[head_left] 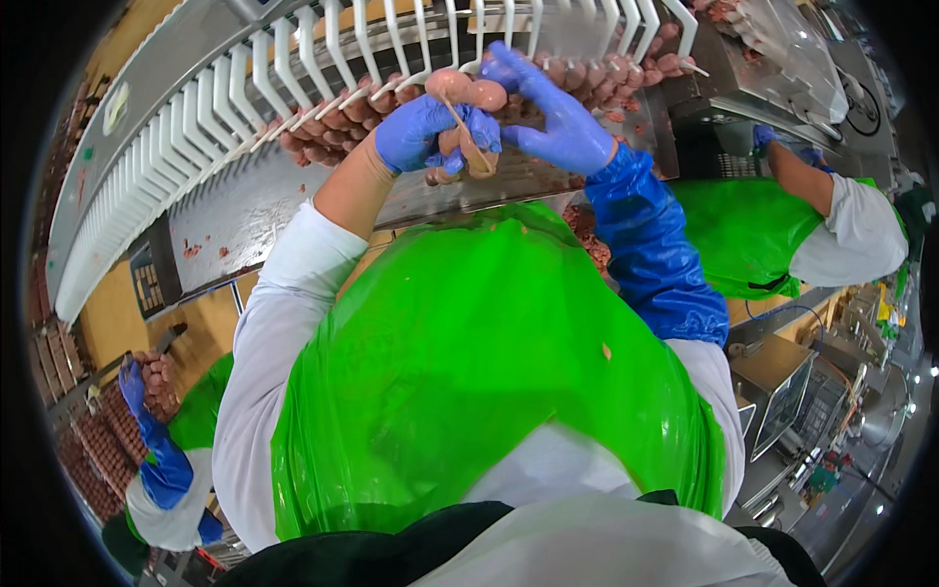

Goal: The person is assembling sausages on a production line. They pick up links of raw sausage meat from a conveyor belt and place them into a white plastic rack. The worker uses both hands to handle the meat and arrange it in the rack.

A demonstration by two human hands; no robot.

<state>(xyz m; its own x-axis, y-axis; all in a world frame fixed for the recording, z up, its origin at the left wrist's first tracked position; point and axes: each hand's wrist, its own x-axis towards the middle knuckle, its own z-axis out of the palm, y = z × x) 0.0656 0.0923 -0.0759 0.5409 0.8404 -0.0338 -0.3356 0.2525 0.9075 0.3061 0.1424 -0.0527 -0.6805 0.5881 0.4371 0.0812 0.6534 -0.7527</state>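
Note:
My left hand [423, 135], in a blue-violet glove, is closed around a bunch of raw sausage links [468, 90]. Plump pink links show above its fingers, and a thin strand of casing [476, 149] hangs across them. Just to the right, my right hand [562, 122] is gloved too, with its fingers stretched out and nothing held in them. Its fingertips come close to the far end of the bunch; whether they touch it I cannot tell. Behind both hands, more linked sausages [337, 132] hang from a row of white hooks [284, 78].
A metal work surface [235, 220] with meat scraps lies beneath the hooks. A machine with a clear cover [797, 59] stands at the far right. One co-worker in a green apron [743, 230] works at right; another person's blue sleeve [164, 470] shows at lower left beside racked sausages [106, 430].

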